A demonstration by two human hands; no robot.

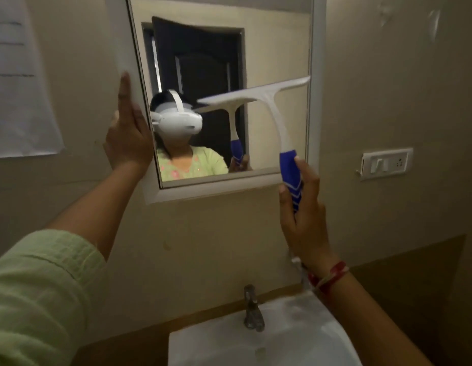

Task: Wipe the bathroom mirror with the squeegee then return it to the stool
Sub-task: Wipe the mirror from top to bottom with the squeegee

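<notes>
Green sleeve (36, 294) nearest, lower left. Left hand (128, 133) lies flat, fingers together and straight, gripping nothing, against the white frame's left edge of the mirror (277, 48); probably to steady the panel during the stroke. Squeegee (272, 101): blade tilted across the glass's right half, seemingly on the glass. Right hand (303, 207) wrapped tight around its blue handle near the frame's lower right corner. Washbasin (295, 336) below. Stool not visible.

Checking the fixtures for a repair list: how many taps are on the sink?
1: a single metal tap stands at the back middle of the white sink. The sink's near and right parts are out of frame.
</notes>
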